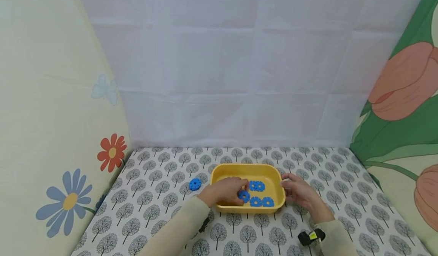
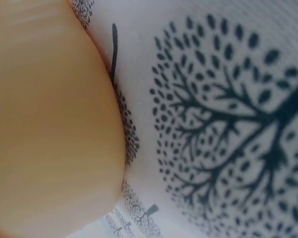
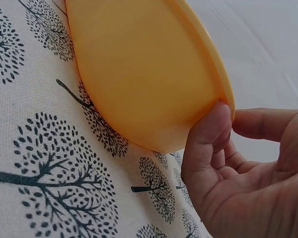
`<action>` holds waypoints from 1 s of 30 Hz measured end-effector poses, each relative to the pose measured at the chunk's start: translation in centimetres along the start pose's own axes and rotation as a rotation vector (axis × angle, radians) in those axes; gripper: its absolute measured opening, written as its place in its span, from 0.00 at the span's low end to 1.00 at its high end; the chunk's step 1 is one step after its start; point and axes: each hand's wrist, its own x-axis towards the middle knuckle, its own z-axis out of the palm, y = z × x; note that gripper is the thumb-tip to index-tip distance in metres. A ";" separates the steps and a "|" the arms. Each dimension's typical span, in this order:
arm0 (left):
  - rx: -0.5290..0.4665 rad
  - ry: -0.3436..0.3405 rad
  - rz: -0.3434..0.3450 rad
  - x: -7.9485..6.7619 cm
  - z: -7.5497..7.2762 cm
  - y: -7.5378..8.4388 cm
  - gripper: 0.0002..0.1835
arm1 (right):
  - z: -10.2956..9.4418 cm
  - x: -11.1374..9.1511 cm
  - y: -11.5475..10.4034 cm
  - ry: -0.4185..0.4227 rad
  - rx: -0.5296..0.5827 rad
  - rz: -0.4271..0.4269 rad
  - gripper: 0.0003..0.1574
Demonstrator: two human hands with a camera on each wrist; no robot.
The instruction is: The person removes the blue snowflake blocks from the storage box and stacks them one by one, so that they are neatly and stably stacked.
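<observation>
A yellow plastic tray [image 1: 246, 209] with raised walls stands on the table, with several blue flower-shaped discs [image 1: 267, 201] lying flat in its right half. My left hand [image 1: 228, 190] reaches over the tray's left side, thumb and fingers curled about one blue flower disc [image 1: 244, 196]. The left wrist view shows only the tray's outer wall [image 2: 54, 119] and the cloth, not the fingers. At the right end, my right hand [image 3: 248, 168] pinches the tray's rim [image 3: 219, 64] between thumb and finger. Outside the tray, a blue flower disc or small stack [image 1: 195, 184] lies at its left.
A white cloth printed with grey trees [image 1: 152, 212] covers the table. Behind it hangs a white sheet [image 1: 219, 77]. Flower-printed fabric [image 1: 51, 108] closes off the left side, and a tulip-printed one [image 1: 403, 142] the right. A black wrist device [image 1: 310, 237] sits at my right sleeve.
</observation>
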 end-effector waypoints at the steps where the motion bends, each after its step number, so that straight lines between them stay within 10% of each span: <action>1: 0.002 0.000 0.001 0.0 0.0 0.0 0.18 | 0.0 0.0 0.0 0.000 -0.001 0.000 0.16; 30: 0.009 0.018 0.040 0.0 0.1 0.0 0.17 | 0.1 -0.1 -0.1 0.005 -0.002 0.005 0.16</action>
